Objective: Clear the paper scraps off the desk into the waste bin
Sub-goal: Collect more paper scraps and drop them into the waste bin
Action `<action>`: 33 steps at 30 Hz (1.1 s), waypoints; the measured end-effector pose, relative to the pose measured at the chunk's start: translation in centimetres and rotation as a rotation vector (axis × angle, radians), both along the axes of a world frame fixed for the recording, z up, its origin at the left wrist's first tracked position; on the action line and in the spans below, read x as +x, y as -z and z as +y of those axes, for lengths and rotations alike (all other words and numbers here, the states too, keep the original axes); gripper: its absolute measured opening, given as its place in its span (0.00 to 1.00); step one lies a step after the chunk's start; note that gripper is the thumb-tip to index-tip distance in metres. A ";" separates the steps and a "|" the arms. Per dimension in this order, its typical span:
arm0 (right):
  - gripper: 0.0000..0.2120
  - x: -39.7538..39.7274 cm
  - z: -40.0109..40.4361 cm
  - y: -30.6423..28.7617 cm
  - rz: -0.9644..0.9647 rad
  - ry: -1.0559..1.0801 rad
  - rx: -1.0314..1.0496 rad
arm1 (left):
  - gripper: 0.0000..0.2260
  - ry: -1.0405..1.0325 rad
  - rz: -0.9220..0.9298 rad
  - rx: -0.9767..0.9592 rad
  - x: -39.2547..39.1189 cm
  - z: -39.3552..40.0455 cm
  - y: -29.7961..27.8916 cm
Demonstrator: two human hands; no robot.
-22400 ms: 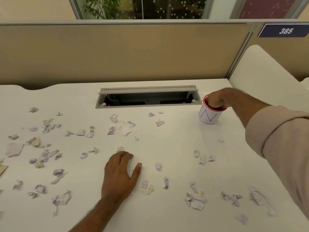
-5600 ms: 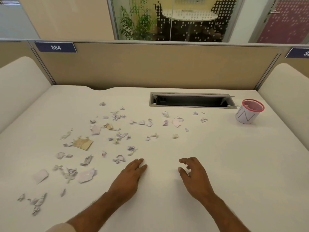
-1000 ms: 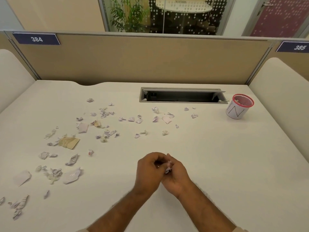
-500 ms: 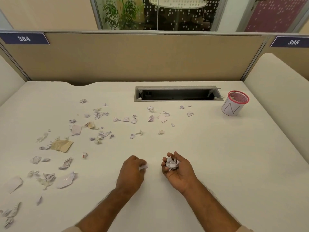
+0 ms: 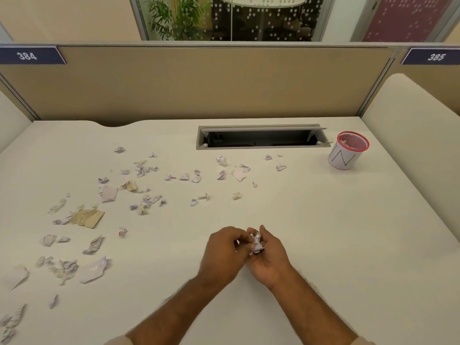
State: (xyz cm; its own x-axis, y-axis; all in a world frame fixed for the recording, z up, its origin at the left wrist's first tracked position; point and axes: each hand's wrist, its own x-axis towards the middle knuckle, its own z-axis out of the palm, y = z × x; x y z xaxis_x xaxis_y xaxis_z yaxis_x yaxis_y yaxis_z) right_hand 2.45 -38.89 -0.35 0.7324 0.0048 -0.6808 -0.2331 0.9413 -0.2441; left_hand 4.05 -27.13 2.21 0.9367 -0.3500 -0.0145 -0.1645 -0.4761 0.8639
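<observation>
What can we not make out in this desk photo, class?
Head view only:
- Waste bin: how full it is; its mesh wall hides most of the inside.
- Left hand: whether it holds scraps; its back faces us.
- Cable tray: contents lost in shadow.
- Scraps at the left edge: cut off.

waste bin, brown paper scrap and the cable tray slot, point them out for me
waste bin (image 5: pixel 343 159): head view, on its white side wall.
brown paper scrap (image 5: pixel 87 218): head view, middle of the flat piece.
cable tray slot (image 5: pixel 261 140): head view, in the dark opening.
</observation>
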 end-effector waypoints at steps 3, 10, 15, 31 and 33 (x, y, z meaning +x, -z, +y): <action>0.17 0.0 -0.2 -0.1 -0.002 0.026 0.004 | 0.09 -0.016 0.008 -0.010 -0.1 -0.8 0.4; 0.16 0.3 -3.0 -0.5 0.034 0.019 -0.070 | 0.05 -0.111 -0.371 0.229 3.8 0.8 3.0; 0.14 1.2 -6.0 -1.5 0.022 0.045 -0.115 | 0.16 -0.093 -0.361 0.466 5.3 3.2 6.3; 0.12 12.3 -26.7 -10.9 -0.135 0.064 -0.596 | 0.34 0.052 -0.310 0.752 6.0 3.0 7.9; 0.13 13.5 -28.8 -11.5 -0.105 0.163 -0.600 | 0.34 0.053 -0.315 0.755 6.0 3.0 7.9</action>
